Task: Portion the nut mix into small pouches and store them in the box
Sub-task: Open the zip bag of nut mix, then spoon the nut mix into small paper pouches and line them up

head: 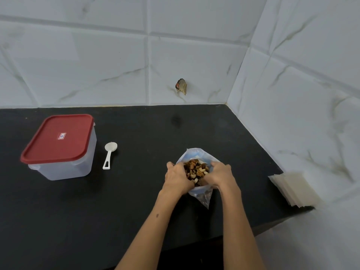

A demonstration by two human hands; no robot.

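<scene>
A clear plastic bag [196, 154] of nut mix [195, 169] stands on the black counter, its mouth spread wide. My left hand [177, 177] grips the bag's left side and my right hand [219, 174] grips its right side. A clear plastic box with a red lid [58, 137] stands shut at the far left. Beside it lies a white plastic scoop [110, 153], bowl away from me. A stack of small flat pouches [296, 189] rests at the counter's right edge against the wall.
The black counter [136, 191] meets white tiled walls at the back and on the right. A small dark torn patch [181, 86] marks the back wall. The counter's front edge runs diagonally at lower right.
</scene>
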